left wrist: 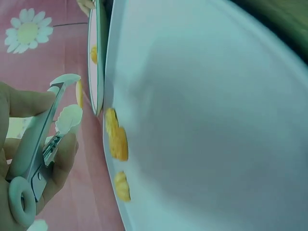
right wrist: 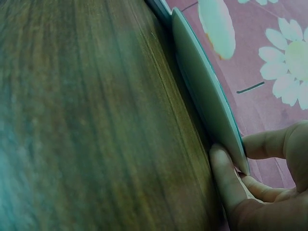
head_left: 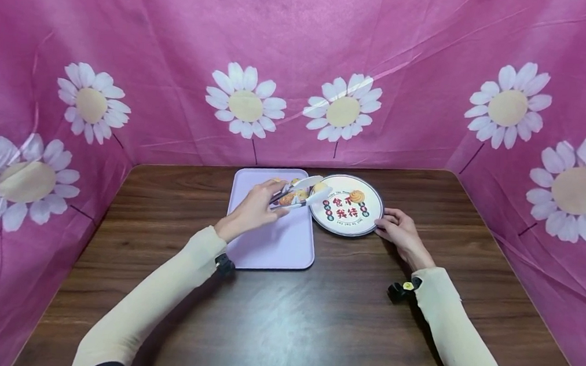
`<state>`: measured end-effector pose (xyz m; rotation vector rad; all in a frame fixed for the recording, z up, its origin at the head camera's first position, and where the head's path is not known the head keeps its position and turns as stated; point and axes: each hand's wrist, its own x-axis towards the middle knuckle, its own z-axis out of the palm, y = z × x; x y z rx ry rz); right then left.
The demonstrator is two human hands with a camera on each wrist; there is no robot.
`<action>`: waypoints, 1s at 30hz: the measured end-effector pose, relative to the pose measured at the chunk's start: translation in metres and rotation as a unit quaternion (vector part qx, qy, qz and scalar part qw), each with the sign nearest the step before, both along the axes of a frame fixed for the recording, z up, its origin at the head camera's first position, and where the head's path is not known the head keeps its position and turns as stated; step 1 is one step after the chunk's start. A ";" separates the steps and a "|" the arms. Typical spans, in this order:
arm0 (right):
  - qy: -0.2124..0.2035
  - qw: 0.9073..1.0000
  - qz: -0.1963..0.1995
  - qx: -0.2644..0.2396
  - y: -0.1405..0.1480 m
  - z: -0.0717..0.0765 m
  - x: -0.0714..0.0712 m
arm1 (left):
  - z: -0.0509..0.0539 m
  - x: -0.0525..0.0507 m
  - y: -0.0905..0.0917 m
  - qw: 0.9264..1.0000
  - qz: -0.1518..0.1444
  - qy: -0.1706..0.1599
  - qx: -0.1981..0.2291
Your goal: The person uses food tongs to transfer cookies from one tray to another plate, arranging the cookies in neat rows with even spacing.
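Tongs (left wrist: 32, 142): over the border of tray and plate, gripped in the left hand (head_left: 254, 207); only the left wrist view reveals their ring.
Yellow piece (left wrist: 79, 94): between the tongs' tips, edge-on there; its full shape is hard to make out.
Plate (head_left: 370, 193): rim pinched by the right hand (head_left: 401, 233); print shows from the head, pale underside from the right wrist.
Tray (head_left: 277, 245): left of the plate; golden pieces (left wrist: 119, 144) along its edge, partly hidden in the head view.

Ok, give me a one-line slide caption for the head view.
Left hand grips tongs pinching a yellow food piece; right hand holds a round plate beside the lavender tray.
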<state>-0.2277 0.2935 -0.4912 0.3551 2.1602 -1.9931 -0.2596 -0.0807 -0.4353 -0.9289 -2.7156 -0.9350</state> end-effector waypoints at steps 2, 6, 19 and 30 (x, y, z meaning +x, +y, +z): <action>-0.001 1.000 0.000 0.001 0.000 0.000 0.000 | -0.002 -0.004 0.008 1.000 -0.008 0.005 -0.009; 0.001 1.000 0.004 0.010 -0.002 0.000 -0.001 | -0.006 -0.009 0.019 1.000 -0.016 -0.006 -0.022; 0.009 1.000 -0.009 0.027 -0.004 -0.001 -0.001 | -0.010 -0.017 0.044 0.998 -0.051 -0.013 -0.034; 0.008 0.999 -0.012 0.029 -0.003 -0.002 0.000 | -0.014 -0.022 0.053 0.997 -0.052 -0.029 -0.039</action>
